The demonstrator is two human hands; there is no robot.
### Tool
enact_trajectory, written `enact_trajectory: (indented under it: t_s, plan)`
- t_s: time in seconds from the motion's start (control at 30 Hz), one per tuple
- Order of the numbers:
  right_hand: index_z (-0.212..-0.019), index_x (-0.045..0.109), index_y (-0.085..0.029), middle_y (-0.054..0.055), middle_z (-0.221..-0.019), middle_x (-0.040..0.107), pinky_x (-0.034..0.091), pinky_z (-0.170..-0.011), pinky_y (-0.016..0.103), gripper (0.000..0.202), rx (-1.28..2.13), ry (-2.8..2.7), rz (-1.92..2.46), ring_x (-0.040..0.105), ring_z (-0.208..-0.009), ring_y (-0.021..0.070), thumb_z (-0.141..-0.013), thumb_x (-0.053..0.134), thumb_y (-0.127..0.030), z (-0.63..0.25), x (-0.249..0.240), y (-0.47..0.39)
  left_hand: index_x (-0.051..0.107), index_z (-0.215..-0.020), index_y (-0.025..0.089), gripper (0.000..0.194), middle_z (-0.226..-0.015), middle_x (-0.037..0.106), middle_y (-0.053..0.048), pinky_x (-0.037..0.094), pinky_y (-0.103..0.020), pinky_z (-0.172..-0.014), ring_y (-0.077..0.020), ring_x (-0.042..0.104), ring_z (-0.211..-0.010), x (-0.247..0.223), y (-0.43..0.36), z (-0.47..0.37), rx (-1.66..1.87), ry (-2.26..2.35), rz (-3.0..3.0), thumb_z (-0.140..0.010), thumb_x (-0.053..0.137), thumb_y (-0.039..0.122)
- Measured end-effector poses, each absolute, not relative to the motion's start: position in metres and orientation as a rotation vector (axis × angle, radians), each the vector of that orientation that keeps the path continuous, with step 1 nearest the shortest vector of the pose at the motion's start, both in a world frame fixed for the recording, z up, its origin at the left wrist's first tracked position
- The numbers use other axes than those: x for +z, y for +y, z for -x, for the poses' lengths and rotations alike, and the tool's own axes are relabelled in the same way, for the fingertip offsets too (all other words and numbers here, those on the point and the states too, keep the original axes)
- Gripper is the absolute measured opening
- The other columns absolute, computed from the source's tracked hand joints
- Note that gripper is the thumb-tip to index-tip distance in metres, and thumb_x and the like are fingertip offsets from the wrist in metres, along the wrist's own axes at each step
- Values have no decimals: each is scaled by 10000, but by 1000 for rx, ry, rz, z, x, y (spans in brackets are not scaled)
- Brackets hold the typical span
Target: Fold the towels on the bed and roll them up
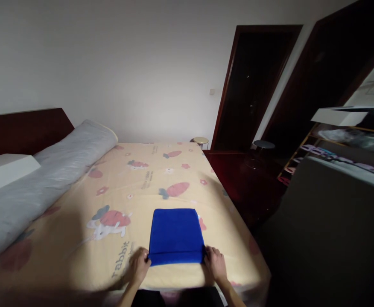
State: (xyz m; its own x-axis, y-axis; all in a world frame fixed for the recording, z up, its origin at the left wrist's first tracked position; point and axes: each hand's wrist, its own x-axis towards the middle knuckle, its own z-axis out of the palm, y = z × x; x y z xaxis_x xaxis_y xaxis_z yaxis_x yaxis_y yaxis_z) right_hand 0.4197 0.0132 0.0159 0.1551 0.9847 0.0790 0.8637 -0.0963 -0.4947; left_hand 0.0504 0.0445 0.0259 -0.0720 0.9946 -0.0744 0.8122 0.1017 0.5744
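A blue folded cloth [176, 230] lies flat near the front edge of the bed, with a narrow fold along its near side. My left hand [141, 265] pinches the near left corner of that fold. At the near right corner, my right hand [216, 262] grips the fold's other end between thumb and fingers. Both hands rest low, close to the bedsheet [148, 187], which is cream with printed rabbits, carrots and flowers.
A grey rolled bundle [68, 166] lies along the bed's left side, with a white box-like object [9, 170] near it. Beyond the bed stand a round stool [200, 140] and a darker stool [264, 145]. A dark panel [328, 226] and a shoe rack [350, 160] are at right.
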Motion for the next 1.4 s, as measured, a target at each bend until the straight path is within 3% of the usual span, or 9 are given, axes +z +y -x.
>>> enact_trajectory:
  t_s: [0.1, 0.23, 0.33, 0.5, 0.63, 0.83, 1.13, 1.23, 1.4]
  plan:
    - [-1194, 612, -197, 122, -1168, 640, 382, -998, 418, 452, 290, -1770, 2017, 561, -1107, 264, -806, 388, -139, -382, 16, 6, 617, -1184, 206, 444, -1200, 644, -93, 374, -455, -1039, -270, 519, -1229, 19, 32, -85, 579, 2046, -1919, -825, 394, 72]
    - [-1390, 490, -242, 72, -1445, 505, 346, -1092, 406, 546, 355, -2155, 1690, 454, -1320, 248, -848, 432, -195, -320, 7, -9, 601, -1263, 261, 476, -1313, 633, -39, 428, -369, -1046, -201, 560, -1220, 5, 14, -132, 451, 1701, -2504, -877, 378, 94]
    - [-1504, 297, -276, 43, -1541, 370, 320, -1130, 426, 558, 362, -2325, 1532, 363, -1404, 227, -950, 360, -290, -313, -5, -18, 400, -1452, 260, 535, -1478, 498, -17, 398, -352, -1093, -167, 469, -1337, 2, 4, -130, 367, 1532, -2705, -931, 347, 154]
    - [-1504, 265, -328, 18, -1551, 329, 300, -1141, 501, 524, 283, -2151, 1820, 323, -1426, 236, -995, 304, -445, -387, -19, -29, 102, -1527, 331, 583, -1557, 357, 30, 296, -378, -1156, -146, 364, -1412, 9, -1, -64, 319, 1570, -2789, -987, 310, 263]
    - [-1488, 314, -327, 17, -1548, 332, 313, -1124, 517, 513, 298, -2123, 1921, 298, -1437, 241, -981, 318, -405, -423, -21, -36, 151, -1518, 338, 580, -1534, 391, 12, 256, -443, -1170, -177, 396, -1396, 6, 0, -53, 332, 1660, -2750, -974, 334, 258]
    - [-1473, 375, -242, 63, -1575, 253, 302, -1111, 532, 685, 183, -2082, 1952, 244, -1457, 256, -809, 327, -84, -370, -13, -24, 332, -1485, 249, 777, -1554, 344, -25, 360, -442, -1121, -205, 364, -1418, 3, 0, -120, 272, 1674, -2624, -753, 368, -8]
    - [-1431, 442, -303, 46, -1465, 481, 394, -1030, 437, 544, 162, -2134, 1928, 431, -1362, 239, -889, 399, -271, -426, -22, -17, 229, -1508, 321, 807, -1549, 365, 4, 313, -425, -1159, -151, 371, -1410, 4, 16, -74, 270, 1509, -2608, -781, 360, -3]
    - [-1444, 417, -313, 43, -1499, 433, 397, -1026, 469, 536, 118, -2136, 1952, 386, -1392, 249, -909, 379, -318, -436, -23, -22, 256, -1498, 325, 770, -1534, 392, -10, 285, -455, -1166, -168, 395, -1396, -3, 19, -60, 286, 1593, -2613, -806, 353, 2]
    - [-1451, 419, -248, 69, -1571, 271, 328, -1074, 563, 643, 2, -1965, 2091, 279, -1444, 275, -830, 312, -120, -404, -14, -24, 321, -1477, 302, 792, -1533, 379, -30, 272, -574, -1146, -233, 384, -1406, -4, 18, -72, 170, 1733, -2578, -755, 331, -26]
